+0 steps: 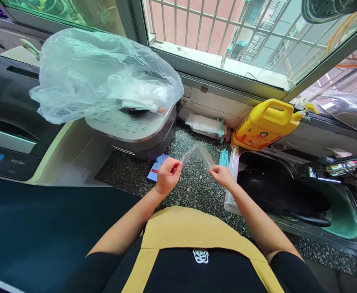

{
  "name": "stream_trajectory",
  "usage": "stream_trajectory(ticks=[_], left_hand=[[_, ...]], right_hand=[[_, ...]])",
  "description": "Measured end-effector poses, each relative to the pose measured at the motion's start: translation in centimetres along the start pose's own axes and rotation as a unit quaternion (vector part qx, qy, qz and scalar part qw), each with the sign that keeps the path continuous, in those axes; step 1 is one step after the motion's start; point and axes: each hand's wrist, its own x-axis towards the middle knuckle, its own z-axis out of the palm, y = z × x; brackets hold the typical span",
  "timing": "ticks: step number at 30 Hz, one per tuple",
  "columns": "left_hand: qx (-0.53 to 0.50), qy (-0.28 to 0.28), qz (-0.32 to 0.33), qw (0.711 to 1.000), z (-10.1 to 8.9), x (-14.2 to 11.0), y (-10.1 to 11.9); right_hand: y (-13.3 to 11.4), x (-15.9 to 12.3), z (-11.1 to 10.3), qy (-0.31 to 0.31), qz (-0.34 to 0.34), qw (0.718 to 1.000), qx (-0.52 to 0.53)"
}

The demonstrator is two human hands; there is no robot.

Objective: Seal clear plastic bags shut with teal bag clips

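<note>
A narrow, see-through plastic strip (203,151), perhaps a folded bag, arches between my two hands above the speckled countertop (193,191). My left hand (168,175) is closed in a pinch on the strip's left end. At the other end, the fingers of my right hand (222,175) pinch it as well. Partly behind my left hand lies a flat phone-like object (156,167) with a blue-white face. Just above my right hand, a bundle of teal strips (224,158) rests on the counter beside the sink edge.
A grey rice cooker (135,130) stands at the back left, with a large clear plastic bag (83,77) on top. White plastic packs (205,124) lie by the wall. A yellow jug (262,124) stands behind the sink (346,211), which holds a black wok (282,195).
</note>
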Motion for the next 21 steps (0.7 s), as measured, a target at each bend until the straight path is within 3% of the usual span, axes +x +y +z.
stream_trajectory(ticks=[2,4,8,16,21], left_hand=[[-0.014,-0.012,0.005,1.000,0.7,-0.1,0.2],[-0.031,-0.031,0.013,0.999,1.6,-0.2,0.7],[-0.066,-0.081,0.049,0.993,3.5,-0.9,2.2],[-0.047,-0.121,0.143,0.981,5.0,-2.6,3.2],[0.009,-0.092,0.210,0.973,4.9,-2.3,3.0]], right_hand=[[-0.4,-2.4,-0.2,-0.042,0.020,0.998,0.050],[-1.2,-4.1,-0.3,-0.080,0.061,0.979,0.177],[-3.2,-5.9,0.0,-0.067,0.122,0.896,0.421],[-5.1,-7.0,1.0,-0.037,0.156,0.796,0.583],[-5.8,-7.2,1.4,-0.021,0.153,0.776,0.611]])
